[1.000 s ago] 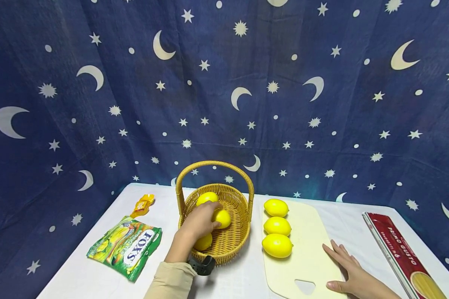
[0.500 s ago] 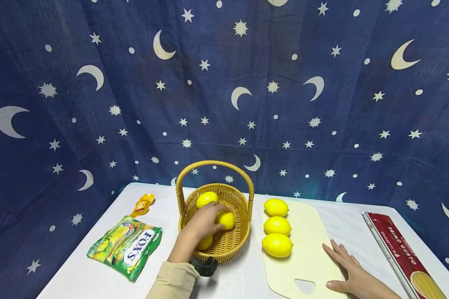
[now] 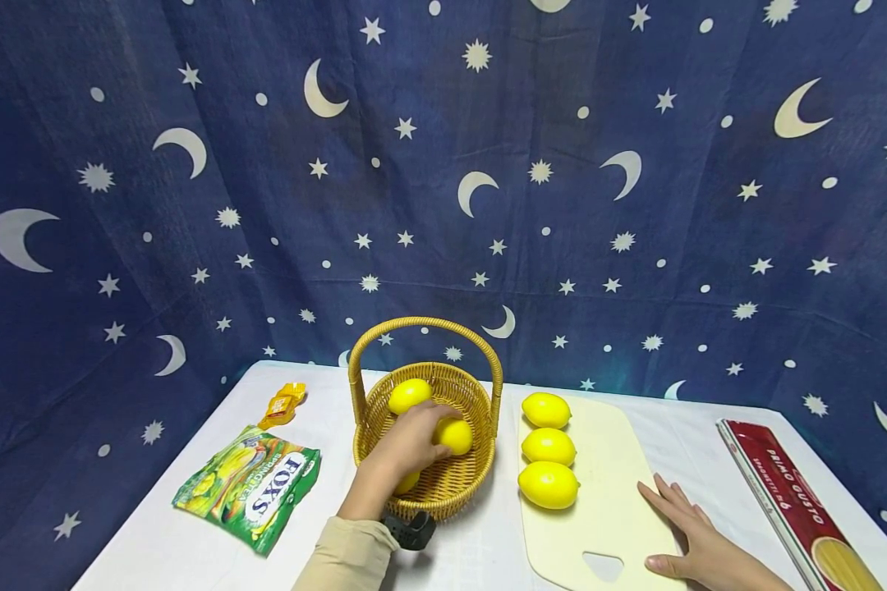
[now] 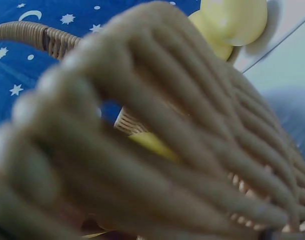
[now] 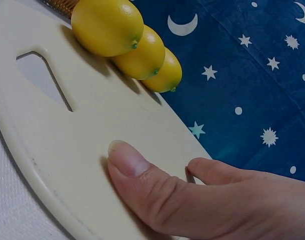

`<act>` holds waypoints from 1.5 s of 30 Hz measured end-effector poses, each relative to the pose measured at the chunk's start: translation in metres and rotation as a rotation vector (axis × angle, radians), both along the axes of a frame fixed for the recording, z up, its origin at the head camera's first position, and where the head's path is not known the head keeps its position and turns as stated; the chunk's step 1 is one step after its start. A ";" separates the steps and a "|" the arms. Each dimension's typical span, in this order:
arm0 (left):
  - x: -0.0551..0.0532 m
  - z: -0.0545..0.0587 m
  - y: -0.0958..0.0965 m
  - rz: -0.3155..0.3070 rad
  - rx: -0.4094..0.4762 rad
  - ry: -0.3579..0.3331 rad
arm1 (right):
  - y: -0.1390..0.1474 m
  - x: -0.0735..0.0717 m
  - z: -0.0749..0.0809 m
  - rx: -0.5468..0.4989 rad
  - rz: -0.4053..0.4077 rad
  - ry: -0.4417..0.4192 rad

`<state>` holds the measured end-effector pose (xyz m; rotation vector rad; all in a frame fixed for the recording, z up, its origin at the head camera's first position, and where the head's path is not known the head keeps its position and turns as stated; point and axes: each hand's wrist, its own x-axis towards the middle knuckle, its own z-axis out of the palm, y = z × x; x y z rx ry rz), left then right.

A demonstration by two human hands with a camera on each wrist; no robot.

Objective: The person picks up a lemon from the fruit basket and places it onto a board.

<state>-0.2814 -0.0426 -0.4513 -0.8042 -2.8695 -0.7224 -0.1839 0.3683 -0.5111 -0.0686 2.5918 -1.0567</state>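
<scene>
Inside the wicker basket (image 3: 443,497), my left hand (image 3: 406,443) grips a lemon (image 3: 454,437) from above, fingers curled over its far side and thumb at its near side. A second lemon (image 3: 410,395) lies behind the hand; a third (image 3: 407,483) is mostly hidden under it. Blurred basket weave (image 4: 167,100) fills the left wrist view and hides that hand's fingers. My right hand (image 3: 698,542) rests with spread fingers on the right edge of the cream cutting board (image 3: 613,468). On the board's left side, three lemons (image 3: 549,447) stand in a row.
The basket's tall handle (image 3: 425,321) arches over its opening. Left of it lie a green Fox's candy bag (image 3: 247,488) and an orange wrapped candy (image 3: 284,405). A red spaghetti pack (image 3: 791,492) lies at the right. A blue star-patterned cloth (image 3: 562,205) hangs behind the table.
My left hand has shifted a little to the right within the basket, and the lemon it grips has moved right with it. My right hand and the lemons on the board stay put.
</scene>
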 end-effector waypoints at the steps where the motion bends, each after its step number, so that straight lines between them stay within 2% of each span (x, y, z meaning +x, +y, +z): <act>1: 0.000 0.000 0.001 -0.001 0.000 0.001 | 0.000 0.000 0.000 -0.003 0.000 0.000; 14: 0.001 0.001 0.004 -0.033 -0.009 0.015 | -0.001 -0.001 -0.001 0.005 -0.012 -0.012; 20: 0.003 0.004 0.005 -0.041 -0.010 0.015 | 0.000 0.000 -0.001 0.005 -0.001 0.001; 27: 0.005 0.009 0.005 -0.044 -0.010 0.018 | -0.001 -0.002 0.001 0.021 -0.017 -0.037; 36: 0.008 0.016 0.004 -0.056 -0.010 0.021 | 0.000 -0.001 0.001 0.030 -0.008 -0.029; 45: 0.011 0.021 0.005 -0.086 -0.012 0.027 | 0.001 0.001 -0.001 -0.022 0.003 -0.016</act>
